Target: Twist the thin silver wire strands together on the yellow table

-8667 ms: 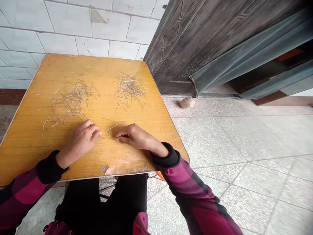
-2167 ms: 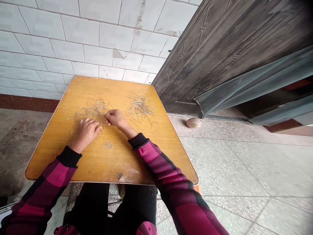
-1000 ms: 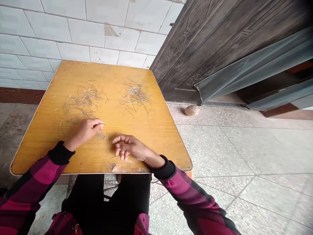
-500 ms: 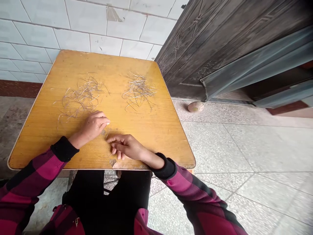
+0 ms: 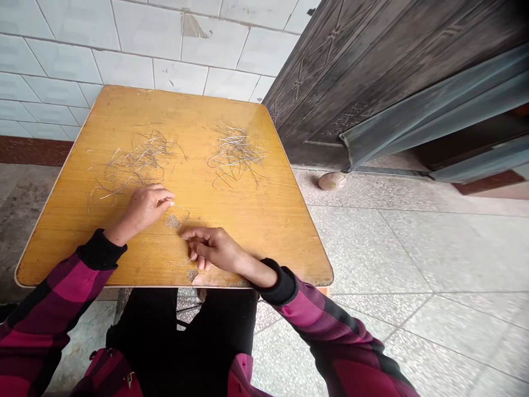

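My left hand is closed in a pinch at the front left of the wooden table, just below a loose heap of thin wires. From its fingertips a thin bent wire curves toward my right hand. That hand rests near the front edge, thumb and forefinger closed on thin wire, with a short end showing below the fingers. Whether both hands grip the same piece I cannot tell. Farther right lies a second heap of wires, apart from both hands.
The yellow table has worn patches near its front edge. White wall tiles stand behind it. To the right are a dark carved door, a grey-blue curtain and a roundish stone-like object on the floor.
My left hand has moved left and slightly up, away from my right hand, and more bent wire shows between them. My right hand has hardly moved.
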